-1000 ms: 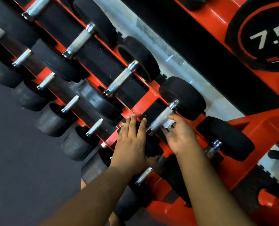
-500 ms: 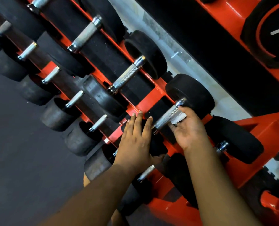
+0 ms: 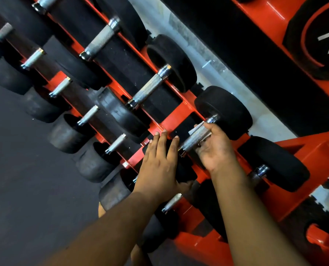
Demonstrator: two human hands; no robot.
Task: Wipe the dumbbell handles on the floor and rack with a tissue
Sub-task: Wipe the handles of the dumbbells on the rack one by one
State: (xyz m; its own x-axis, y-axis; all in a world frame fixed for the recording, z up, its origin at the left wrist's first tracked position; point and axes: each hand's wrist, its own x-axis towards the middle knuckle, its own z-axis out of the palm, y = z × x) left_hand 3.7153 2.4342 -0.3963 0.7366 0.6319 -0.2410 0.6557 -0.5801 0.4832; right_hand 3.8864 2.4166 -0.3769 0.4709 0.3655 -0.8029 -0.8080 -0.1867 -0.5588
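Right hand [image 3: 215,150] is palm-up under a dumbbell handle [image 3: 197,136] on the upper tier of the orange rack [image 3: 176,120]. Fingers curl up from below and cup the knurled steel bar; thumb tip sits near the chrome collar at the far end. A white tissue [image 3: 193,129] is trapped between those fingers and the bar: one corner pokes out on the far side of the handle, another sliver shows just under it by the fingertips (most of the tissue is hidden, can't tell how far it wraps).

Left hand [image 3: 159,162] is flat, fingers straight and close together, gripping nothing. It lies palm-down on the near black weight head [image 3: 184,169] of the same dumbbell, fingertips reaching the rack's orange rail. Its index fingertip is just beside the near end of the handle; can't tell if they touch.

Beyond the right-hand fingertips, the far black weight head [image 3: 225,112] of that dumbbell butts against the collar. Past the left-hand fingertips, the next dumbbell handle [image 3: 149,88] lies parallel, bare, well apart from both hands. Further along the same tier another bare handle [image 3: 101,40].

Lower tier, left of the left-hand knuckles: a row of shorter chrome handles [image 3: 88,115] with dull grey heads. One more short handle [image 3: 172,202] sits below the left wrist, between the two forearms.

Dark rubber floor [image 3: 25,189] on the left side.
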